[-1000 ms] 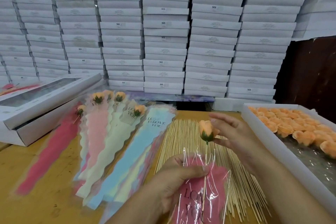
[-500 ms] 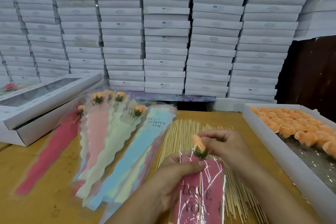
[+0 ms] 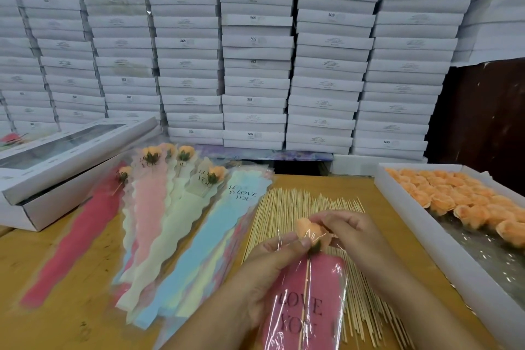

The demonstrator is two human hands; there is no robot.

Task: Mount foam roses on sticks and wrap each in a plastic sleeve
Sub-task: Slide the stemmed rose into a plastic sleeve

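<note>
Where the two hands meet, near the front of the wooden table [image 3: 51,270], a peach foam rose [image 3: 308,229] sits at the mouth of a pink plastic sleeve [image 3: 321,293] printed "LOVE YOU", its stick [image 3: 305,287] running down inside the clear film. Left hand [image 3: 270,273]: fingers curled round the sleeve's upper part, thumb pressed at the rose's green base. Right hand [image 3: 349,233]: fingertips pinching the rose head from the right, partly hiding it; the crinkled film blurs the petals' outline. Beneath both hands lies a spread of bare bamboo sticks [image 3: 284,207], which the sleeve and forearms cover in part. Left of the sticks, a fan of empty sleeves [image 3: 199,250] in blue, yellow and pink overlaps, and on its far end rest several finished wrapped roses [image 3: 181,155]; a red sleeve [image 3: 74,241] lies further left, a rose at its top. At the right edge, a white tray [image 3: 420,239] holds rows of loose peach rose heads [image 3: 454,199]. At the left, a white windowed gift box [image 3: 62,156] rests tilted on another box. Behind the table, stacks of flat white boxes [image 3: 255,51] fill the wall, and dark wood panelling [image 3: 483,122] shows at the right.
</note>
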